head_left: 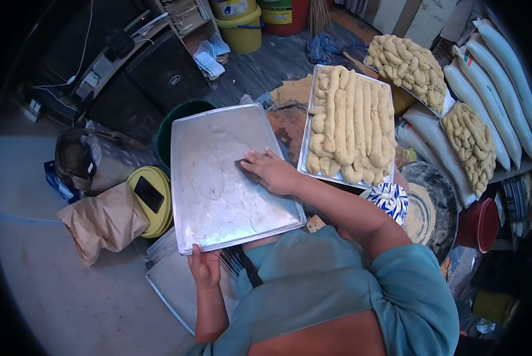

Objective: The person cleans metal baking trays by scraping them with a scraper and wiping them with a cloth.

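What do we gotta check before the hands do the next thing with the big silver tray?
1. Left hand at the silver tray's near corner: ok, it touches the rim.
2. Right hand on the tray's surface: ok, with something dark under its fingers; cannot tell what.
3. Tray free of marks: not ok, streaks show.
4. No dough rolls on this tray: ok, they lie on another one beside it.
5. Black phone-like slab off the tray: ok, it lies on a yellow lid.
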Demonstrator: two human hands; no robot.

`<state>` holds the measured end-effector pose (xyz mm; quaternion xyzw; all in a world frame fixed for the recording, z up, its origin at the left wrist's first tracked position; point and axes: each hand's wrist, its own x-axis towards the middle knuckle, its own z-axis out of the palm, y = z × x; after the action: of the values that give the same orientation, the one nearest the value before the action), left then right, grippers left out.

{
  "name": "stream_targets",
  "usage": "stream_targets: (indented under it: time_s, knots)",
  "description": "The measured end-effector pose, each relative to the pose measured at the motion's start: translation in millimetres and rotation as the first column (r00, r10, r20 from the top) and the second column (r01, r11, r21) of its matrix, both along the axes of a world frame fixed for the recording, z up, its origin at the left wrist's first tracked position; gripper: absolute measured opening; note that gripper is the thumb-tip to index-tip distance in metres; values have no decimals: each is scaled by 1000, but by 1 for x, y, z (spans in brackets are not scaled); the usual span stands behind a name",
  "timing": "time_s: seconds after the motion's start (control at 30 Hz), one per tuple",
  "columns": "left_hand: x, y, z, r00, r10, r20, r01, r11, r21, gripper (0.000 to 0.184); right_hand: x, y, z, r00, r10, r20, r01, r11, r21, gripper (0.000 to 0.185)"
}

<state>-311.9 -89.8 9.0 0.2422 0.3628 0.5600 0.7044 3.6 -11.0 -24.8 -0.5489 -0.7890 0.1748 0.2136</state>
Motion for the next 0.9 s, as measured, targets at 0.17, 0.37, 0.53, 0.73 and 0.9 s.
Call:
stream_targets:
  time_s: [0.17,0.37,0.53,0.73,0.9]
  knots:
    - [7,16,20,991,85,-104,-80,996,49,50,12,4,51,838,-310,-449,406,904,134,30]
    - [18,36,46,979,141,-149,-115,979,168,52,50,33,49,11,-554,-833,2,833,-554,23]
    - [28,44,58,973,167,-161,-129,966,225,52,68,42,11,138,-646,-751,-29,755,-655,24]
    - [25,50,69,974,168,-149,-120,950,288,47,73,30,21,189,-694,-694,185,720,-669,32]
    - [28,57,81,984,128,-126,-76,932,355,41,103,9,48,317,-645,-695,251,764,-594,35]
